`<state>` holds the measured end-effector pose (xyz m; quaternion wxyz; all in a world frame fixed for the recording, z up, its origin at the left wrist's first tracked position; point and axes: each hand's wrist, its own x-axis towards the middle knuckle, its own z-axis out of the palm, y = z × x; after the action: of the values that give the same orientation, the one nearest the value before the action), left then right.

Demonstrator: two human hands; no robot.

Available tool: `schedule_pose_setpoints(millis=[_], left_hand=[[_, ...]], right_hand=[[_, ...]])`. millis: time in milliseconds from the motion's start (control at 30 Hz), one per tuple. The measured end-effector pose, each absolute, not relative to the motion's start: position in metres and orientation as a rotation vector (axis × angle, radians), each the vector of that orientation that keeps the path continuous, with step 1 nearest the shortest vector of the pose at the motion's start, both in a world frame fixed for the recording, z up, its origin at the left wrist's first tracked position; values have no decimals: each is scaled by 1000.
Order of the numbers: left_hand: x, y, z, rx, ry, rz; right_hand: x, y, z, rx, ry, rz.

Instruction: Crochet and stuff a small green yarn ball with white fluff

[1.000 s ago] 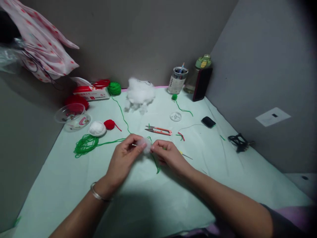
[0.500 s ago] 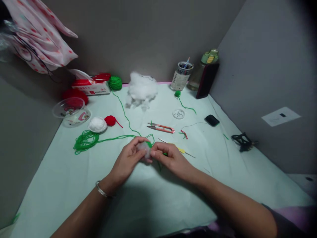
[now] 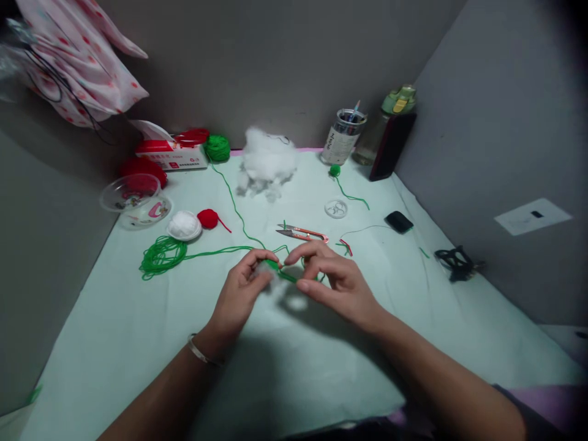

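My left hand [image 3: 241, 291] is closed around a small green crocheted piece [image 3: 272, 264]. Whitish stuffing [image 3: 267, 274] shows between its thumb and fingers. Close by on the right, my right hand [image 3: 337, 282] has thumb and index finger apart. Green yarn [image 3: 288, 277] runs from the piece toward that thumb; contact there is hard to make out. Below the thumb is a blurred pale tuft [image 3: 296, 302]. Beyond the hands lie orange-handled thread snips [image 3: 303, 234]. A loose coil of green yarn [image 3: 163, 256] lies to the left, its strands leading toward my left hand.
A heap of white stuffing [image 3: 269, 160] sits at the back, with a green yarn ball [image 3: 217, 148] and tissue box [image 3: 172, 156] to its left. A pen jar [image 3: 340, 144] and bottle [image 3: 399, 101] stand back right. Small red [image 3: 209, 218] and white [image 3: 184, 225] balls lie left.
My right hand has drawn away to the right from the piece, its fingers spreading. The left hand keeps its hold. The camera view has shifted slightly.
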<state>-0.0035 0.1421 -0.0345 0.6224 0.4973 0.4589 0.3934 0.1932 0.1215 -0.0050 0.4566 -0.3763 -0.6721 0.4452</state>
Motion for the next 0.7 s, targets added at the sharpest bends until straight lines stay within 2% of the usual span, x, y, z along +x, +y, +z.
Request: schedule_pose_setpoints(millis=[67,133,233,333,700], left_hand=[[-3,140,-35,1083,1017,904],[0,138,-36,979,974,902],[5,136,-35,833,931,917],[8,135,-33,766,941,923],[11,134,-38,781,943,961]], right_hand=[[194,121,-3,-859,-1508,1332],[192,120,-5,-977,-1416,1412],[188,119,-13,-1274,-1612,1169],[186,118,-19,-1385,-1867,997],[183,120,-17,-1454,-1747,1153]])
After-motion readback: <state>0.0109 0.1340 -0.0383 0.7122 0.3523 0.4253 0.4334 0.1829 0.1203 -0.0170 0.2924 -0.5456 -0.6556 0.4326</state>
